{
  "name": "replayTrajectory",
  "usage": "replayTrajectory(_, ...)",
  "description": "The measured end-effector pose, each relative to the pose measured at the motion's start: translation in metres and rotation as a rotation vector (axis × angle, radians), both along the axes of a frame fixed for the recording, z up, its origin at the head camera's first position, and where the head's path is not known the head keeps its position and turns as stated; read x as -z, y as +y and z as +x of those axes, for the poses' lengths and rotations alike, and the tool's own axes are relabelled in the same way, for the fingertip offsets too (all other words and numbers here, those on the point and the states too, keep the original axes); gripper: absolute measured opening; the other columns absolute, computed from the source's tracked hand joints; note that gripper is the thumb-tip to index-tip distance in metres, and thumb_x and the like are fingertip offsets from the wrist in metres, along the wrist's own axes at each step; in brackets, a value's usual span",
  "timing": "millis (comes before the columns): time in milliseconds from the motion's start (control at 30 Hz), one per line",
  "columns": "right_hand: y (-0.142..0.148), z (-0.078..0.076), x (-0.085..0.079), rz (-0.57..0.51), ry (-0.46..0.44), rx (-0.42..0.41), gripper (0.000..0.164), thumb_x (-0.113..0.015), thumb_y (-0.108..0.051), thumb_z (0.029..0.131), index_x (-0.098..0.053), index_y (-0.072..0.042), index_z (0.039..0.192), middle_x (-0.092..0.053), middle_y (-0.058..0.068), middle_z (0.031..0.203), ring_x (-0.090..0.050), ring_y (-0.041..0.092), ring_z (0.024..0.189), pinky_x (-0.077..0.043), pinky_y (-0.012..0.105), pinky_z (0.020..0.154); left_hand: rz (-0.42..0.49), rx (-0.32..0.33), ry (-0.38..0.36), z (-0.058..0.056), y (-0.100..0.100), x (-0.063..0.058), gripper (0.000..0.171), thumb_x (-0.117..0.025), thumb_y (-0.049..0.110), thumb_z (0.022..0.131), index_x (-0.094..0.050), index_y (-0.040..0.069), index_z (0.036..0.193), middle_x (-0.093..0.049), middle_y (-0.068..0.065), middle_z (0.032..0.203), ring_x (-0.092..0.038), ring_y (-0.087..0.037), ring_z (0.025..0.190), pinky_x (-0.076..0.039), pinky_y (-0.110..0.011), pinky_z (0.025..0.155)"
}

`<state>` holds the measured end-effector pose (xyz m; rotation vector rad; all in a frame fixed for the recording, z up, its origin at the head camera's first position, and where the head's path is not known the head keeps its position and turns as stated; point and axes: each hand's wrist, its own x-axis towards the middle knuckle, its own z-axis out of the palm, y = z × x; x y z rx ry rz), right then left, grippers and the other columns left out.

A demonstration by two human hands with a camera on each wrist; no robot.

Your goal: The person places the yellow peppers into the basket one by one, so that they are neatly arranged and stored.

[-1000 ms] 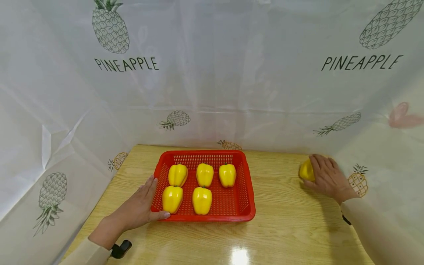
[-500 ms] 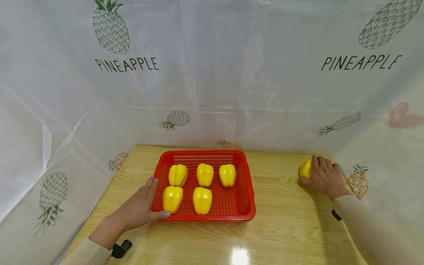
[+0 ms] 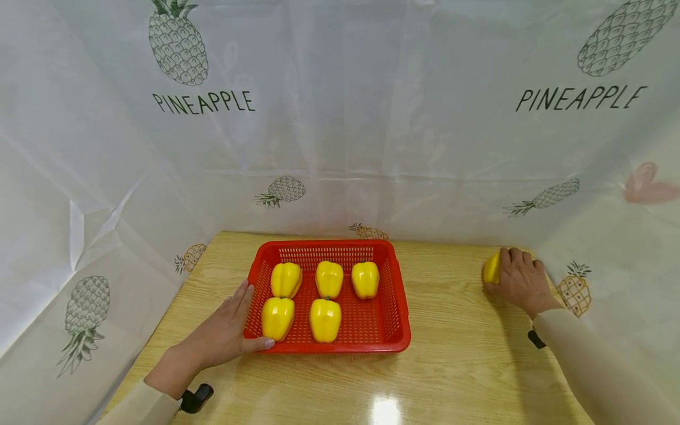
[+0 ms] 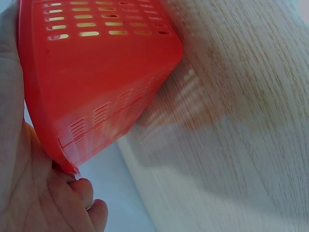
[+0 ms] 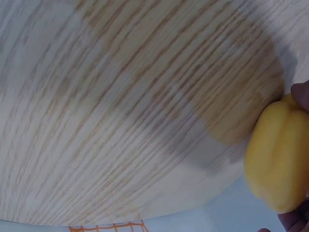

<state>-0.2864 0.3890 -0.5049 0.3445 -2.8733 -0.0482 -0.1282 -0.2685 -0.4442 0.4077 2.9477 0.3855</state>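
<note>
In the head view my right hand (image 3: 523, 283) grips a yellow bell pepper (image 3: 491, 268) on the right side of the table. Its fingers cover much of the pepper; the right wrist view has the pepper (image 5: 277, 154) at its right edge, fingertips at both ends. My left hand (image 3: 218, 324) rests on the near left corner of a red plastic basket (image 3: 366, 348), fingers stretched along the left rim, thumb on the front rim. Several yellow bell peppers (image 3: 325, 320) lie inside in two rows. The left wrist view catches the slotted wall of the basket (image 4: 111, 63) from outside.
The basket and the loose pepper share a light wood table (image 3: 446, 330). A pale sheet with pineapple prints (image 3: 340, 118) hangs behind the table and along both sides. The basket's right front part shows bare slotted floor (image 3: 363, 324).
My right hand has shifted slightly left, its fingers curling more closely around the pepper, which has turned a little. The left hand and basket have stayed in place.
</note>
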Motion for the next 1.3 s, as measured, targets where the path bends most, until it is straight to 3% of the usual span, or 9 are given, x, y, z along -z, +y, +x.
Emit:
replayTrajectory(400, -0.003, 0.001, -0.001, 0.017, 0.197, -0.148, 0.098, -0.091, -0.043, 0.074, -0.038, 0.012, 0.136, -0.053, 0.034, 0.119, -0.054, 0.051, 0.105, -0.048, 0.065, 0.082, 0.003, 0.002, 0.004, 0.0, -0.001, 0.0, 0.131, -0.061, 0.084, 0.086, -0.013, -0.01, 0.165, -0.008, -0.032, 0.173, -0.028, -0.055, 0.154, -0.031, -0.068, 0.122)
replayTrajectory(667, -0.006, 0.003, -0.003, -0.026, 0.177, -0.225, 0.102, -0.095, -0.041, 0.072, -0.037, 0.011, 0.138, -0.051, 0.033, 0.123, -0.054, 0.051, 0.108, -0.049, 0.067, 0.091, 0.005, 0.0, -0.011, 0.001, -0.001, -0.001, 0.135, -0.055, 0.089, 0.084, -0.012, -0.01, 0.165, -0.007, -0.031, 0.173, -0.028, -0.057, 0.153, -0.031, -0.069, 0.121)
replayTrajectory(900, -0.01, 0.008, -0.005, -0.008, 0.122, -0.208, 0.104, -0.091, -0.046, 0.078, -0.035, 0.008, 0.148, -0.052, 0.033, 0.135, -0.052, 0.053, 0.119, -0.045, 0.07, 0.097, 0.011, -0.003, -0.02, 0.001, -0.001, 0.0, 0.136, -0.054, 0.09, 0.084, -0.011, -0.01, 0.165, -0.006, -0.031, 0.173, -0.028, -0.058, 0.153, -0.03, -0.069, 0.121)
replayTrajectory(1300, -0.018, 0.009, -0.006, -0.017, 0.188, -0.274, 0.1, -0.091, -0.045, 0.074, -0.04, 0.01, 0.141, -0.052, 0.033, 0.128, -0.053, 0.051, 0.112, -0.049, 0.065, 0.09, 0.007, 0.005, -0.009, 0.001, 0.0, 0.0, 0.134, -0.057, 0.087, 0.085, -0.013, -0.012, 0.164, -0.009, -0.034, 0.172, -0.032, -0.058, 0.151, -0.033, -0.069, 0.12)
